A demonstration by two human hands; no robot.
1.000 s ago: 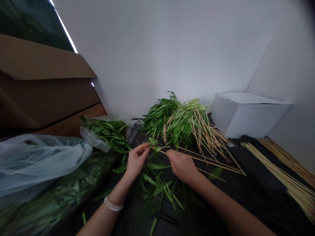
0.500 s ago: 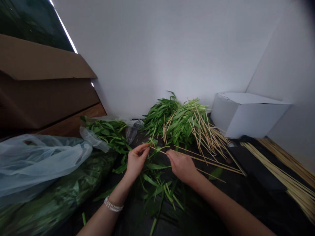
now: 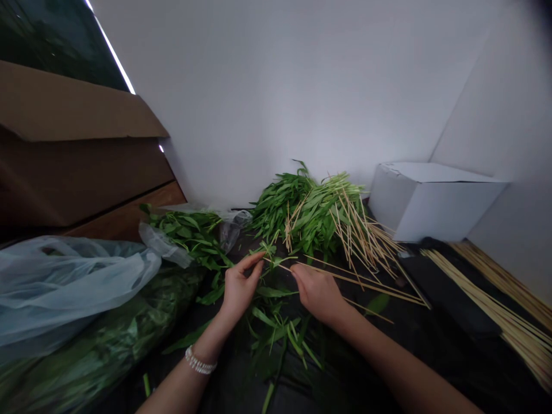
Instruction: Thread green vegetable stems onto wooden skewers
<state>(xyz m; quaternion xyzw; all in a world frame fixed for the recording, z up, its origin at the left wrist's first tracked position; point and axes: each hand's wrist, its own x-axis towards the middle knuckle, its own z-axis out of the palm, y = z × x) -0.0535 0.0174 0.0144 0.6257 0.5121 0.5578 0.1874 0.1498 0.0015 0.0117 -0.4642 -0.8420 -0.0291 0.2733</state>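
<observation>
My right hand is closed round a thin wooden skewer, whose tail end sticks out behind the wrist. Its front end reaches the fingertips of my left hand, which pinch a sprig of leafy greens at the skewer's tip. How far the skewer goes into the stem is too small to tell. Beneath both hands lie loose green leaves and cut stems on a dark surface. Just beyond my right hand rest a few bare skewers.
Ahead is a heap of greens with many skewers in it. At left are bagged greens, a clear plastic bag and a cardboard box. A white box and long skewer bundles lie right.
My left hand has shifted very slightly to the right and turned a little, its fingertips still at the sprig. My right hand keeps its hold on the skewer, almost unmoved.
</observation>
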